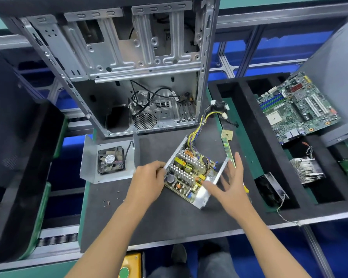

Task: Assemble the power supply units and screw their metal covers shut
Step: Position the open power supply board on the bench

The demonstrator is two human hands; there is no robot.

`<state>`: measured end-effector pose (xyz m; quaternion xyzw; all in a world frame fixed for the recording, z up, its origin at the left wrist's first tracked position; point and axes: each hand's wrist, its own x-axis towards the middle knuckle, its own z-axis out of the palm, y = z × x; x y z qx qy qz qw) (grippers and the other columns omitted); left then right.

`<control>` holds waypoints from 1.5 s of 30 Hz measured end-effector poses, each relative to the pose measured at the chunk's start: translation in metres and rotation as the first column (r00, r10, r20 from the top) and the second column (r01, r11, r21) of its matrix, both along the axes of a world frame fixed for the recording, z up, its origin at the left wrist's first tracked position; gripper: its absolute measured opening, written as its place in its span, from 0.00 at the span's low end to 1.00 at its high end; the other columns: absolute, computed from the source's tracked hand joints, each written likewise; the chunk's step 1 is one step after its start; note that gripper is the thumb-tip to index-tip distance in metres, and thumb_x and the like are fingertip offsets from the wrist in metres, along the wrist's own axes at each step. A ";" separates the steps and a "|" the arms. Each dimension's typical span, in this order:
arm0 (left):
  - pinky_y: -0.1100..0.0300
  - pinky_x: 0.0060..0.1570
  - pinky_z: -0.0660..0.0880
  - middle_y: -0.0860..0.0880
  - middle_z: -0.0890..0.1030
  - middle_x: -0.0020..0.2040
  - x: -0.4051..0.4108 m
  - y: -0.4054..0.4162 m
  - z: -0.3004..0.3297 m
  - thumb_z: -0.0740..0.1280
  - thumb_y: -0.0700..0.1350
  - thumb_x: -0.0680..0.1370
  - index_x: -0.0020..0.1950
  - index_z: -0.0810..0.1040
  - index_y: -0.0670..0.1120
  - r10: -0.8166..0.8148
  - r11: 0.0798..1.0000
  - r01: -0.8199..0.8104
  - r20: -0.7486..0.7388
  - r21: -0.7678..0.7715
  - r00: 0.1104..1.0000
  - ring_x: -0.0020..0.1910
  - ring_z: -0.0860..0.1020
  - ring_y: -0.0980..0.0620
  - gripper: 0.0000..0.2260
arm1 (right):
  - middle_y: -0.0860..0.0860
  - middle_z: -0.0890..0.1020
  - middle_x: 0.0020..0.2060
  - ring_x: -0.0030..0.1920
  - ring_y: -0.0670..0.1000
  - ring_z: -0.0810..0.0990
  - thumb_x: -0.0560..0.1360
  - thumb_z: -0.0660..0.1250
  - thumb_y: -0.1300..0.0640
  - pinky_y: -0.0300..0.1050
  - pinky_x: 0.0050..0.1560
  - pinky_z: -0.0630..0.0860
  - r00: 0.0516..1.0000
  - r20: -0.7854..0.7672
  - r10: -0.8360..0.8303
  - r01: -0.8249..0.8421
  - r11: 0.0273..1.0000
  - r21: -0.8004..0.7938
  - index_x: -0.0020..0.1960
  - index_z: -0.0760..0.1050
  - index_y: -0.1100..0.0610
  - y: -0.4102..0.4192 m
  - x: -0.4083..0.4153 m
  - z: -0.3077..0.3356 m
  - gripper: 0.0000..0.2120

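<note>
One open power supply unit (pixel 189 173) lies tilted on the dark desk (pixel 169 221), circuit board exposed, one wire bundle (pixel 203 123) leading away from it. The left hand (pixel 149 177) grips its left metal wall; the right hand (pixel 229 183), fingers spread, rests against its right wall. To the left lies one metal cover (pixel 107 159) carrying one fan (pixel 111 159). Behind stands one empty computer case (pixel 125 63). In the foam tray (pixel 247 137) to the right sits one motherboard (pixel 297 107).
</note>
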<state>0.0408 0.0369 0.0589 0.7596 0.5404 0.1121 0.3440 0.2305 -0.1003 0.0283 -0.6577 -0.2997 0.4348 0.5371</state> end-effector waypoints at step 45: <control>0.58 0.34 0.63 0.48 0.71 0.32 0.041 -0.017 -0.026 0.60 0.47 0.84 0.49 0.77 0.41 0.130 0.932 0.018 0.379 -0.362 0.916 0.30 0.63 0.56 0.11 | 0.51 0.79 0.62 0.62 0.54 0.74 0.80 0.65 0.55 0.50 0.61 0.73 0.555 0.695 0.457 -0.525 0.841 -0.134 0.72 0.69 0.47 0.178 -0.040 0.052 0.21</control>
